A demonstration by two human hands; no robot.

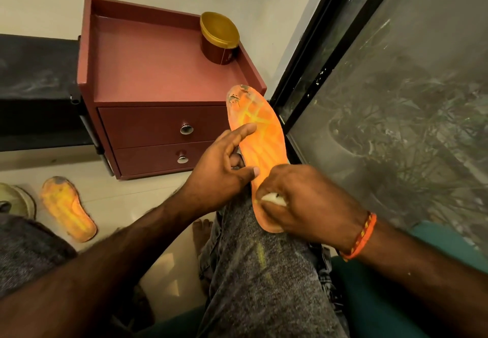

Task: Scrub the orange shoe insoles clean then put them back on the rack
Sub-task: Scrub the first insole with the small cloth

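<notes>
An orange insole (264, 136) with yellow lines and a worn, dirty toe lies lengthwise over my right knee. My left hand (224, 168) holds its left edge, thumb and forefinger pressing on the top face. My right hand (303, 203) covers the heel end and grips a small white scrubbing piece (273, 198) against the insole. A second orange insole (67, 209) lies flat on the floor at the left, its toe grey with dirt.
A maroon two-drawer cabinet (158, 126) stands ahead with a gold-lidded jar (219, 37) on top. A black rack (37, 92) runs to its left. A dusty window (396, 99) fills the right side. A pale shoe (15, 200) sits at the far left.
</notes>
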